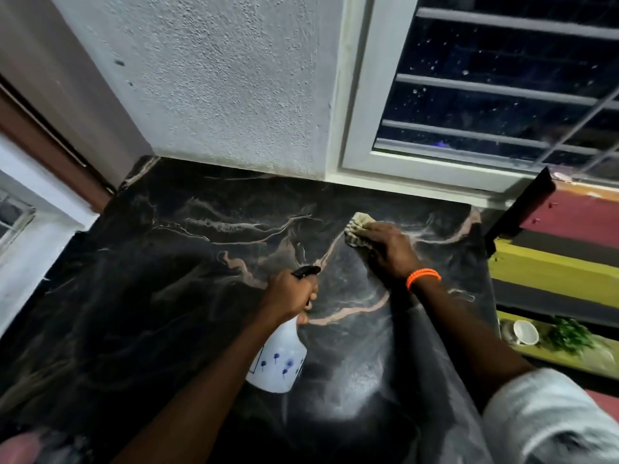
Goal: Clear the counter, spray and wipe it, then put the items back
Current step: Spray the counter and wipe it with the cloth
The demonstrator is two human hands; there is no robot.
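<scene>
The dark marble-patterned stone bench [187, 262] lies bare, so the clearing step looks done and the work is in its spray-and-wipe part. The left hand [289, 296] has its grip closed round the neck of a white plastic spray bottle with small blue flower prints and a black trigger head [279, 356], held tilted above the bench with the nozzle aimed forward, likely so it can wet the stone ahead of the wiping. The right hand [385, 249], an orange bead band [422, 277] at its wrist, presses flat on a crumpled pale yellowish cloth [358, 227] near the back right of the bench, below the white-framed window [361, 128]; its fingers bear down on the cloth rather than clasp it. Off the bench's right edge, 1 white cup [525, 332] lies tipped beside green leaves [569, 336] on a striped surface, probably set aside for return.
</scene>
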